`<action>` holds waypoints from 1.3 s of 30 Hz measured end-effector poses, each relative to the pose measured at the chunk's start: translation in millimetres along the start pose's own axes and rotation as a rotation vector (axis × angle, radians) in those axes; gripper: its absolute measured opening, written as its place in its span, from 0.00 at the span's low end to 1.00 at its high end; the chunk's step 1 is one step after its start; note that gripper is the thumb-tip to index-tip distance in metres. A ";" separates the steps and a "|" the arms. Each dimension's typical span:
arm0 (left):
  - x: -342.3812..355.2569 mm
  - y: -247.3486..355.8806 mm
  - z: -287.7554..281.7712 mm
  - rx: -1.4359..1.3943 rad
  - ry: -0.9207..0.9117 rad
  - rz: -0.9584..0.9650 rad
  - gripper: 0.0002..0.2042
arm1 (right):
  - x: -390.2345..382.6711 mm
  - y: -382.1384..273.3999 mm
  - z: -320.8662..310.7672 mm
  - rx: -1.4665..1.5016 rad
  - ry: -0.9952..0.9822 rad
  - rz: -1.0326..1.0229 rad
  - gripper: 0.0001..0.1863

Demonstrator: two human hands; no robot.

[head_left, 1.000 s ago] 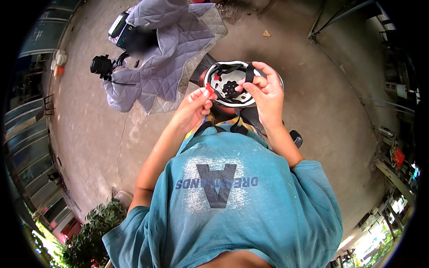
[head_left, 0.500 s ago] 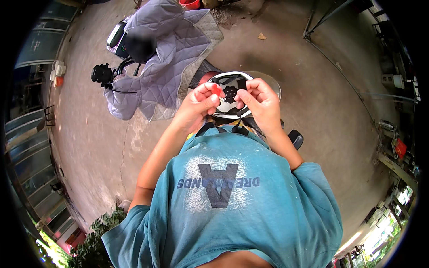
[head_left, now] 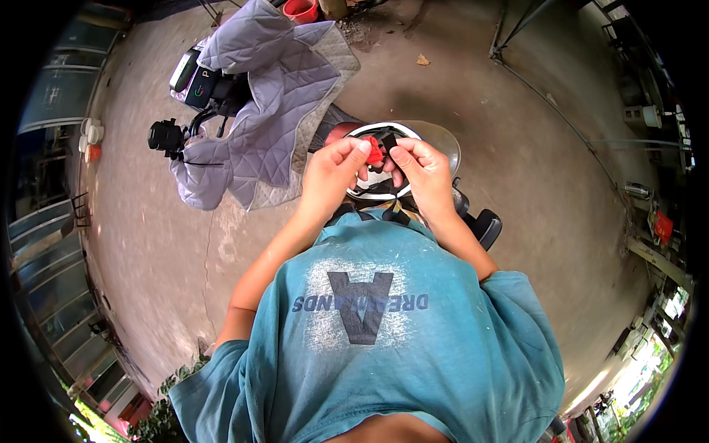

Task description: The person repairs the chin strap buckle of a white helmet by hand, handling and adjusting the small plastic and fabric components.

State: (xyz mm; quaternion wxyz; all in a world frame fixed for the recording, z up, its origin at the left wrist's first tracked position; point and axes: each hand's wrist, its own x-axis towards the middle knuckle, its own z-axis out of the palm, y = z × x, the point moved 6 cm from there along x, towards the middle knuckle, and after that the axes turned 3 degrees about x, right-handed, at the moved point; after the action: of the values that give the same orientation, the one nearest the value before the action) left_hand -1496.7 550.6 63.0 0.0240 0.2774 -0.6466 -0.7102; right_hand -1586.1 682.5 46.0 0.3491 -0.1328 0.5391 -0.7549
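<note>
An upturned helmet [head_left: 410, 130] rests at my lap, its open side with a white rim and black inner padding facing up. A clear visor [head_left: 446, 145] sticks out on its right. Over the opening, my left hand [head_left: 331, 171] pinches a small red buckle [head_left: 375, 150] between thumb and fingers. Close beside it, my right hand [head_left: 431, 177] is closed on a short black strap [head_left: 391, 142]. The two hands are nearly together. Whether strap and buckle touch is too small to tell.
A scooter's handlebar end [head_left: 166, 137] and a grey quilted wind guard [head_left: 277, 111] stand to the front left. A red bucket [head_left: 301, 10] sits at the far side. Metal poles [head_left: 557, 107] lie to the right. Leafy plants [head_left: 166, 413] are at the lower left.
My left hand has turned and moved slightly right, and more of the red buckle shows. The black strap now stands up by my right thumb. The view has shifted slightly.
</note>
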 end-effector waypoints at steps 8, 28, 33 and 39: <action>2.0 8.5 2.4 -0.423 -0.003 -0.116 0.08 | -7.3 0.7 14.4 0.079 -0.043 0.067 0.08; 2.9 -24.1 26.7 -1.168 -0.265 -0.630 0.08 | -2.8 2.6 9.3 0.215 -0.030 0.124 0.08; 3.3 -23.9 30.8 -1.154 -0.281 -0.613 0.09 | -1.5 3.5 5.7 0.187 0.037 0.092 0.08; 3.6 -20.5 29.7 -0.991 -0.223 -0.508 0.10 | -1.2 2.2 4.0 0.154 0.058 0.087 0.08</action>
State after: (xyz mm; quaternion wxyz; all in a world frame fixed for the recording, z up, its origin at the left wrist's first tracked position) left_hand -1505.7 579.4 42.9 -0.0887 0.3033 -0.1479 -0.9372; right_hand -1582.0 680.0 45.8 0.3751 -0.0600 0.4944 -0.7818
